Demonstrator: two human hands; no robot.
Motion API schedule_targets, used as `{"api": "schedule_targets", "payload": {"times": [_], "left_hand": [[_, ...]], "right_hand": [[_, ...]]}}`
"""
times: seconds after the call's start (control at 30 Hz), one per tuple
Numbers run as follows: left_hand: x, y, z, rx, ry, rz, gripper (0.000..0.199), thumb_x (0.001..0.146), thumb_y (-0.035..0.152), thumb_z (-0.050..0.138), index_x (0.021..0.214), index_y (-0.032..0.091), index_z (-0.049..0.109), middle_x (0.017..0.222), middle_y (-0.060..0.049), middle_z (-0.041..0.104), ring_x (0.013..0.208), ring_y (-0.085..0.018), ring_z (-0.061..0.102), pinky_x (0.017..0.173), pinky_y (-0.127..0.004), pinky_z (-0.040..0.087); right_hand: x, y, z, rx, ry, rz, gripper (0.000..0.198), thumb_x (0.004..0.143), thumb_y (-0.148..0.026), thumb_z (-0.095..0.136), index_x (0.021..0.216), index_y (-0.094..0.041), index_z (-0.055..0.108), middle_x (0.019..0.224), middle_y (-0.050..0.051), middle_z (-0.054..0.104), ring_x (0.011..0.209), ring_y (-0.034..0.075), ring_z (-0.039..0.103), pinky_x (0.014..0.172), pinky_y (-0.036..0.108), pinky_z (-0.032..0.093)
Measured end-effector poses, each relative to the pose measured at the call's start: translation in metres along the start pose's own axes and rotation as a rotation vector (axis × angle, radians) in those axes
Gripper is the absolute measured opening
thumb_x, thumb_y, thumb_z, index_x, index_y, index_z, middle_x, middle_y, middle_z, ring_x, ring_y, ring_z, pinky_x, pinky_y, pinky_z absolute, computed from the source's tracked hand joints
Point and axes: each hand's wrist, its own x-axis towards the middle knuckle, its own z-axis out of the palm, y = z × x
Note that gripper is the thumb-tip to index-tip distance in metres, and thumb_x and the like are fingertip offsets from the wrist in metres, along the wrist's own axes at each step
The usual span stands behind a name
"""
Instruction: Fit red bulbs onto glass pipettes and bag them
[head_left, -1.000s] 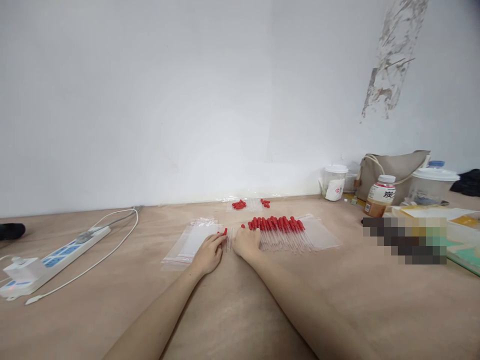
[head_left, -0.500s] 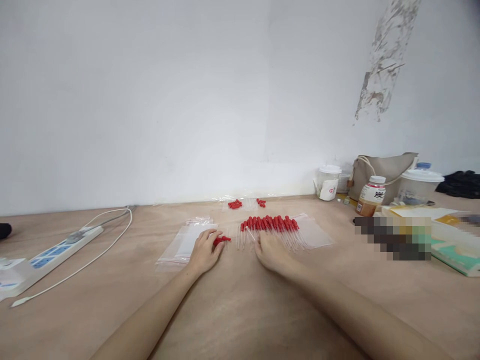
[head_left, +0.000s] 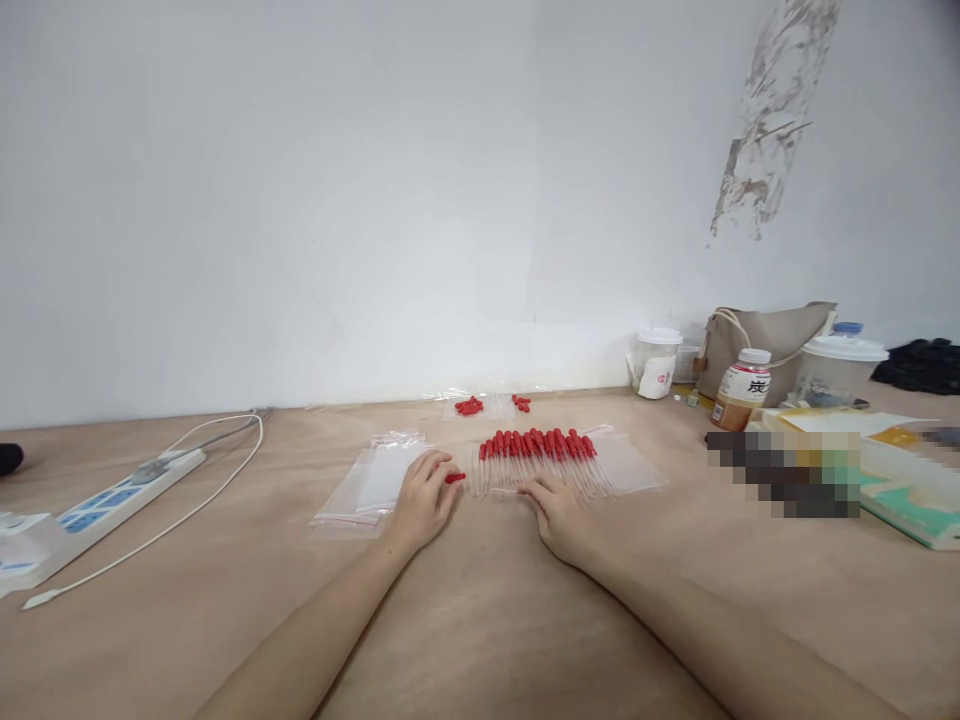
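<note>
My left hand [head_left: 427, 502] is closed with its fingertips on a red rubber bulb [head_left: 455, 478]; the hand covers part of it. Between the thumb and fingers of my right hand [head_left: 559, 512] is a thin glass dropper tube [head_left: 508, 491], its free end pointing left toward the bulb. Just beyond the right hand lies a row of glass droppers with red bulbs [head_left: 536, 443], their tubes toward me. Some tubes without bulbs [head_left: 475, 482] lie at the row's left end. A stack of clear zip bags [head_left: 360, 490] is beside my left hand.
Two small groups of red bulbs [head_left: 469, 406] rest on clear plastic near the wall. A clear bag [head_left: 634, 465] lies right of the row. At left is a power strip [head_left: 105, 510] with a white cable [head_left: 217, 492]; at right stand a lidded cup [head_left: 658, 365] and a bottle [head_left: 742, 390].
My right hand has lowered the glass tube from a slanted to a nearly level position. My left hand has shifted slightly right, closing over the red bulbs near it.
</note>
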Motion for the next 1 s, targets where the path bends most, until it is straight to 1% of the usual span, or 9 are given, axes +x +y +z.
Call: {"api": "schedule_targets", "payload": {"times": [0.07, 0.13, 0.17, 0.27, 0.37, 0.63, 0.73, 0.83, 1.0], "left_hand": [[-0.005, 0.012, -0.006, 0.004, 0.007, 0.103, 0.013, 0.081, 0.019, 0.046, 0.091, 0.019, 0.055, 0.104, -0.007, 0.054, 0.105, -0.022, 0.043, 0.091, -0.039, 0.033], [-0.010, 0.024, -0.011, 0.001, -0.041, 0.179, 0.012, 0.082, 0.018, 0.045, 0.090, 0.019, 0.054, 0.096, -0.005, 0.058, 0.098, -0.021, 0.047, 0.088, -0.039, 0.034], [-0.013, 0.028, -0.012, -0.001, -0.068, 0.187, 0.010, 0.083, 0.019, 0.045, 0.088, 0.018, 0.053, 0.091, -0.005, 0.059, 0.093, -0.021, 0.050, 0.085, -0.038, 0.036], [-0.019, 0.034, -0.012, -0.008, -0.126, 0.126, 0.010, 0.084, 0.024, 0.045, 0.085, 0.017, 0.052, 0.079, -0.004, 0.059, 0.078, -0.019, 0.052, 0.074, -0.035, 0.039], [-0.020, 0.035, -0.013, -0.053, -0.151, 0.065, 0.010, 0.083, 0.024, 0.046, 0.087, 0.018, 0.052, 0.079, -0.004, 0.059, 0.077, -0.019, 0.052, 0.070, -0.032, 0.040], [-0.021, 0.045, -0.016, -0.235, -0.175, 0.008, 0.009, 0.083, 0.023, 0.047, 0.087, 0.020, 0.053, 0.082, -0.002, 0.059, 0.079, -0.017, 0.053, 0.072, -0.029, 0.040], [-0.022, 0.047, -0.017, -0.329, -0.226, -0.048, 0.011, 0.084, 0.025, 0.044, 0.091, 0.020, 0.052, 0.083, -0.001, 0.059, 0.077, -0.016, 0.054, 0.070, -0.027, 0.041], [-0.022, 0.046, -0.017, -0.410, -0.258, -0.090, 0.013, 0.086, 0.027, 0.040, 0.090, 0.020, 0.050, 0.083, -0.001, 0.058, 0.078, -0.016, 0.054, 0.071, -0.027, 0.041], [-0.022, 0.040, -0.014, -0.453, -0.246, -0.123, 0.014, 0.086, 0.025, 0.038, 0.089, 0.019, 0.050, 0.085, -0.002, 0.058, 0.081, -0.017, 0.053, 0.074, -0.030, 0.042]], "right_hand": [[0.000, 0.000, -0.001, 0.029, 0.008, -0.011, 0.026, 0.082, -0.010, 0.035, 0.095, -0.020, 0.055, 0.089, 0.005, 0.055, 0.082, 0.016, 0.050, 0.075, 0.030, 0.036], [-0.001, -0.002, -0.003, 0.047, 0.004, -0.041, 0.024, 0.083, -0.012, 0.035, 0.093, -0.020, 0.055, 0.090, 0.005, 0.056, 0.082, 0.015, 0.050, 0.075, 0.030, 0.035], [-0.001, -0.004, -0.005, 0.050, -0.003, -0.061, 0.022, 0.083, -0.013, 0.035, 0.093, -0.021, 0.054, 0.090, 0.004, 0.056, 0.082, 0.015, 0.050, 0.075, 0.030, 0.035], [-0.002, -0.011, -0.008, 0.045, -0.021, -0.113, 0.019, 0.085, -0.016, 0.036, 0.090, -0.021, 0.054, 0.088, 0.003, 0.058, 0.081, 0.014, 0.051, 0.076, 0.031, 0.033], [-0.002, -0.016, -0.009, 0.044, -0.006, -0.134, 0.018, 0.085, -0.016, 0.036, 0.088, -0.021, 0.053, 0.087, 0.003, 0.058, 0.080, 0.014, 0.051, 0.076, 0.031, 0.032], [-0.002, -0.016, -0.008, 0.028, -0.006, -0.118, 0.019, 0.085, -0.018, 0.035, 0.088, -0.021, 0.054, 0.086, 0.003, 0.059, 0.078, 0.014, 0.051, 0.074, 0.030, 0.031], [-0.001, -0.017, -0.009, 0.018, -0.025, -0.134, 0.019, 0.086, -0.018, 0.035, 0.087, -0.020, 0.054, 0.085, 0.002, 0.059, 0.077, 0.014, 0.051, 0.074, 0.030, 0.031], [-0.001, -0.018, -0.010, 0.018, -0.030, -0.140, 0.019, 0.086, -0.018, 0.035, 0.087, -0.020, 0.054, 0.085, 0.002, 0.059, 0.077, 0.013, 0.051, 0.073, 0.030, 0.031], [-0.002, -0.016, -0.009, 0.039, -0.061, -0.158, 0.020, 0.086, -0.019, 0.037, 0.090, -0.023, 0.056, 0.087, 0.001, 0.060, 0.078, 0.012, 0.052, 0.074, 0.030, 0.031]]}}
